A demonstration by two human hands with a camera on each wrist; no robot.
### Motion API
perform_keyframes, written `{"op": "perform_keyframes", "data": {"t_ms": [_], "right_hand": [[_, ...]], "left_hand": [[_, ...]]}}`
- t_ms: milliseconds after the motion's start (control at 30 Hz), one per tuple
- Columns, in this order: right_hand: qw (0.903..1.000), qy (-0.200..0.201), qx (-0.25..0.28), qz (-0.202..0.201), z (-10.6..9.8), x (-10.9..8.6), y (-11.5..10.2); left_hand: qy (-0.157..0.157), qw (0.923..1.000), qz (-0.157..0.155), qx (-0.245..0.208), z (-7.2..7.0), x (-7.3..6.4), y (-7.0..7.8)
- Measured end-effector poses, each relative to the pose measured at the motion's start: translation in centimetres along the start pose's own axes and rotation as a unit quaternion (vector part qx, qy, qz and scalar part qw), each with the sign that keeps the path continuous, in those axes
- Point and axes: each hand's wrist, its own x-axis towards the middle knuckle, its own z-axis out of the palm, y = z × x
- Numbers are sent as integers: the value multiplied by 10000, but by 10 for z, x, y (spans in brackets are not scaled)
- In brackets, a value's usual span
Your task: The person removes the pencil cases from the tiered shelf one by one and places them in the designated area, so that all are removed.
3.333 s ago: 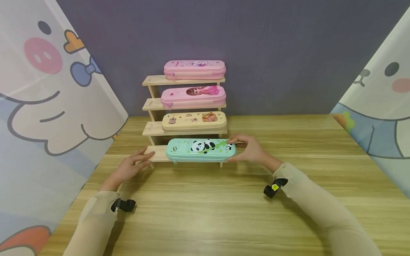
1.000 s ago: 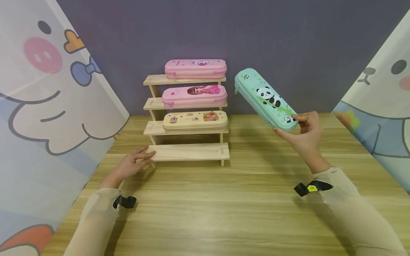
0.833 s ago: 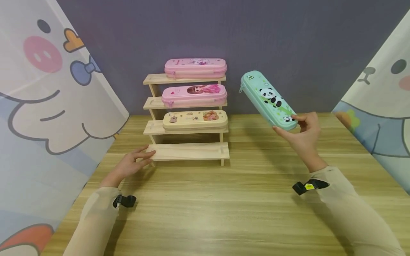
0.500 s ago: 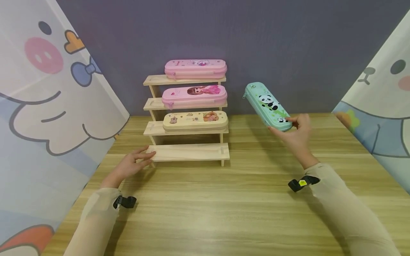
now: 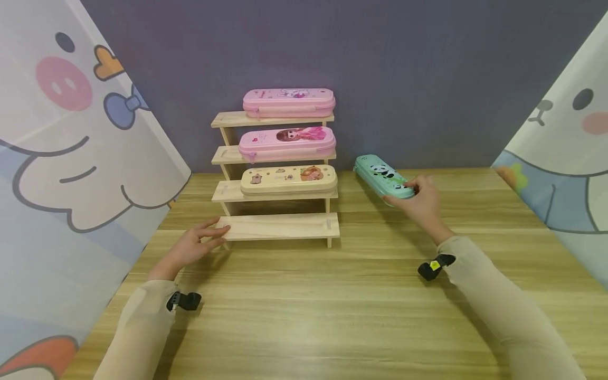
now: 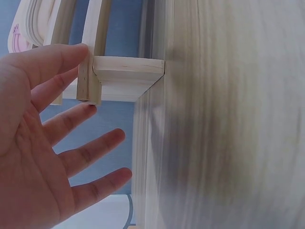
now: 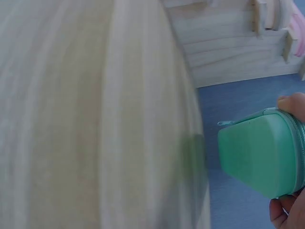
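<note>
In the head view, my right hand [image 5: 420, 200] grips the near end of a mint-green panda pencil case [image 5: 380, 174], thumb on one side and fingers on the other. The case lies slantwise, low over the table right of the stepped wooden rack [image 5: 275, 227]. The right wrist view shows the green case [image 7: 257, 148] with a narrow gap to the wood. My left hand [image 5: 197, 243] touches the left end of the rack's lowest shelf. In the left wrist view, the left hand [image 6: 43, 138] has its fingers spread, thumb at the shelf's edge.
Higher shelves hold a cream pencil case [image 5: 290, 179], a pink doll-print case [image 5: 287, 142] and a pink rabbit-print case [image 5: 290, 103]. The wood-grain table [image 5: 304, 316] meets a grey-blue wall [image 5: 418, 79] at the back. Cartoon-printed panels [image 5: 66, 158] flank both sides.
The right hand has lifted the panda pencil case off the lowest shelf, carried it right, and lowered it toward the table near the back wall. The left hand has stayed at the shelf.
</note>
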Motion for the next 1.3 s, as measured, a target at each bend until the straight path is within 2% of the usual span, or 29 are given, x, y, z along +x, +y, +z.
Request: {"op": "perform_keyframes", "data": {"t_ms": [167, 267, 433, 567, 733, 900, 1167, 1300], "right_hand": [[9990, -392, -216, 10, 6, 0, 5], [9956, -770, -510, 180, 7, 2, 4], [9791, -1620, -1129, 483, 6, 6, -1], [9651, -2089, -1477, 566, 4, 9, -5], [9550, -2379, -1631, 693, 5, 10, -10], [9480, -2636, -1572, 837, 7, 10, -12], [9386, -2961, -1554, 853, 12, 7, -16], [9371, -3034, -1520, 816, 16, 7, -15]], "left_hand": [[-10, 10000, 3, -5, 0, -1, 0], [-25, 10000, -9, 4, 0, -1, -1], [-48, 9999, -92, 60, -1, -3, -2], [-57, 9999, -129, 50, -1, -2, -2], [-67, 9999, -124, -9, 0, -2, 0], [-60, 9999, -103, 38, 0, -2, 0], [-66, 9999, -85, -7, 1, -1, -2], [-61, 9999, -82, -37, 0, -1, -1]]}}
